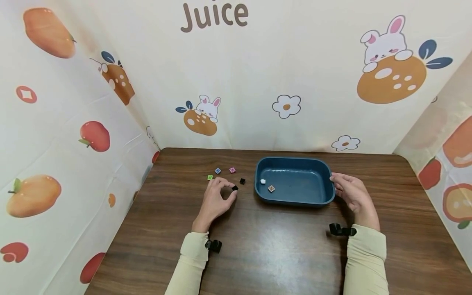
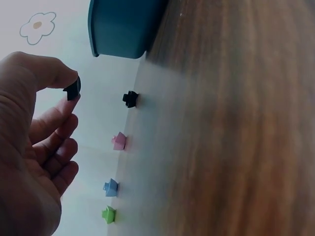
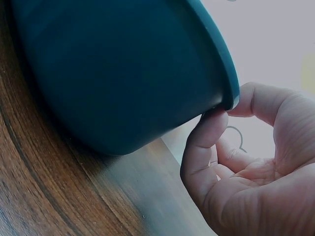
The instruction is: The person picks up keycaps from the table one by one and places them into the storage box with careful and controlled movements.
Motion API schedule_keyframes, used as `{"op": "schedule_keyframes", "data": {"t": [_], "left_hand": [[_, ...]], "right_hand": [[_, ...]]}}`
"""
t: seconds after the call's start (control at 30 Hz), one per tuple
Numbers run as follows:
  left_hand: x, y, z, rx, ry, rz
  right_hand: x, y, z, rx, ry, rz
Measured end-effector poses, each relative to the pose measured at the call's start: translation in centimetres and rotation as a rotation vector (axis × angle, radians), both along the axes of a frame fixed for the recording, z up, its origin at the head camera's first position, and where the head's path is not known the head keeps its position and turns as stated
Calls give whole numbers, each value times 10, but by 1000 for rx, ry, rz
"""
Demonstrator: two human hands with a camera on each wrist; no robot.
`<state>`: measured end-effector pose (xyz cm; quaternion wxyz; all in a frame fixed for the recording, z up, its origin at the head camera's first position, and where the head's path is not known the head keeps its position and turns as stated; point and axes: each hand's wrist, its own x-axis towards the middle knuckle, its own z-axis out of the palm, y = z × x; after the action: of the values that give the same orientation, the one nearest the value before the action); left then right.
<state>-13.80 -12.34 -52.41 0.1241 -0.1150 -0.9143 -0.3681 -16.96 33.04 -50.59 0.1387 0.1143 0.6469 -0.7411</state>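
Observation:
Between thumb and index finger, my left hand (image 1: 215,200) pinches a small black block (image 2: 73,88), raised above the table in the left wrist view. A second black block (image 1: 242,181) rests on the table to its right. Close by lie a pink block (image 1: 232,170), a blue block (image 1: 218,170) and a green block (image 1: 209,177), each with a small knob on one side. My right hand (image 1: 352,193) pinches the right rim of a dark blue rectangular bin (image 1: 295,202). Inside the bin's left part are a white block (image 1: 263,181) and a tan block (image 1: 271,188).
The brown wooden table (image 1: 273,250) carries everything. A printed cloth (image 1: 254,82) with fruit and rabbits hangs behind it and along both sides. Black camera straps sit on the left wrist (image 1: 214,246) and right wrist (image 1: 343,230).

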Motion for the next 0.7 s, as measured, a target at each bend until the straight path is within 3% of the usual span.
{"op": "schedule_keyframes", "data": {"t": [0.7], "left_hand": [[-16, 23, 9, 4, 13, -39]], "right_hand": [[1, 1, -1, -8, -3, -15]]}}
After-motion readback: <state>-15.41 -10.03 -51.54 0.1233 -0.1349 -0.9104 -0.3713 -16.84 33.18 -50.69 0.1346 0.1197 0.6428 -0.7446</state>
